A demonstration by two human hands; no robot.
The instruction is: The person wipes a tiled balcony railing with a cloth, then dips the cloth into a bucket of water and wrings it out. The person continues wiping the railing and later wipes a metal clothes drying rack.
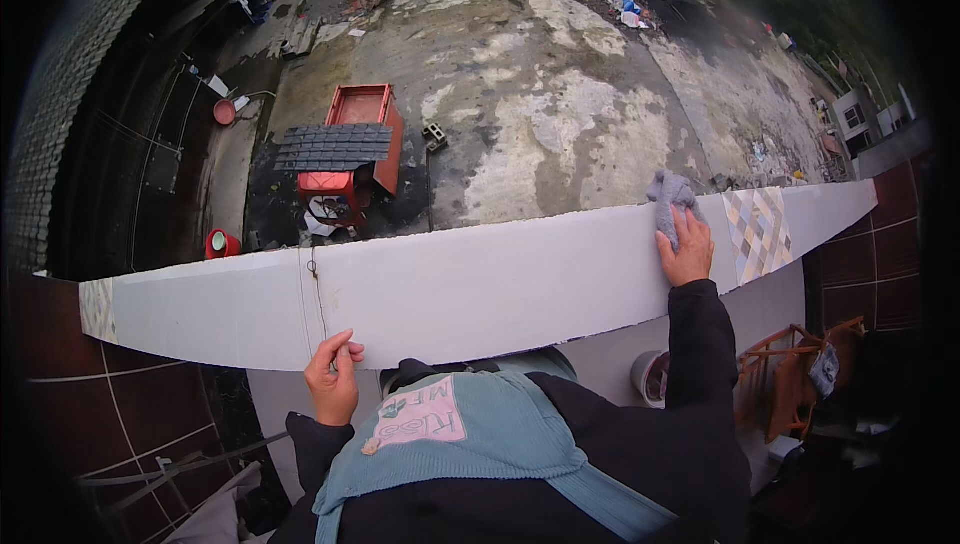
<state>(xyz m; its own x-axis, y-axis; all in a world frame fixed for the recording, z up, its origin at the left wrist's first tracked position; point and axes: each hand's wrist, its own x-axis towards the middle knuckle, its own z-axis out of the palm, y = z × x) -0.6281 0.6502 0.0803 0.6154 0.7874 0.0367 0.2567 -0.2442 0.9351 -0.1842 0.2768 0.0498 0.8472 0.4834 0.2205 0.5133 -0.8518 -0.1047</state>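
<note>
Head view: a grey cloth lies over the far edge of the white ledge, toward its right end, just left of a patterned tile band. The right hand grips it from the near side. At the near edge, left of centre, the left hand curls loosely; whether it pinches the thin cord there, I cannot tell.
</note>
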